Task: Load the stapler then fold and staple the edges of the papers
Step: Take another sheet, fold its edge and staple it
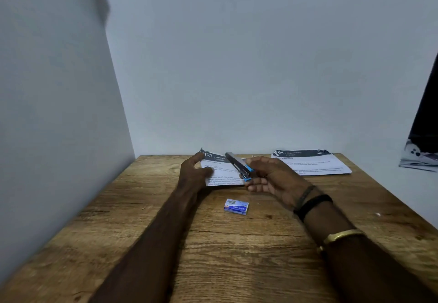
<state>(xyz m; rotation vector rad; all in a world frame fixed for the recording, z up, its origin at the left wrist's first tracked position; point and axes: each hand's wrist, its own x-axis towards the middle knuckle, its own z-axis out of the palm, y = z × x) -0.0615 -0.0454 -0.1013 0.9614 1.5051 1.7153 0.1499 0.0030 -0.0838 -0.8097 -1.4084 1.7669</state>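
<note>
Centrally, just above the frame's middle line, the left hand [194,172] grips a paper [222,172]: its fingers curl over the sheet's upper left corner and the thumb presses on the printed face. The paper is a thin white sheet with a dark header band and lines of blurred black text. Its far edge looks raised off the table [147,243]. Whether its near edge touches the wood cannot be told. Just right of it, the right hand [272,177] has its fingers curled round the near end of the stapler [239,166]. The stapler is a slim, long bar of grey metal with bright blue plastic at the held end, and it slants up and left over the paper. Whether it is swung open is too blurred to tell. Below the hands a small flat box [236,206], blue and white card, lies on the wood, apart from both hands. A second paper [310,161], the same kind of sheet with a dark header, lies flat at the table's far right, against the wall [237,65]. The right wrist wears a black band [312,205] and, lower, a shiny gold bangle [341,235]. The table is brown wood with heavy grain, knots and dark cracks. The walls are plain, smooth and pale grey-blue, meeting in a corner at the left. A dark cloth [424,125] with a pale print hangs at the right edge.
</note>
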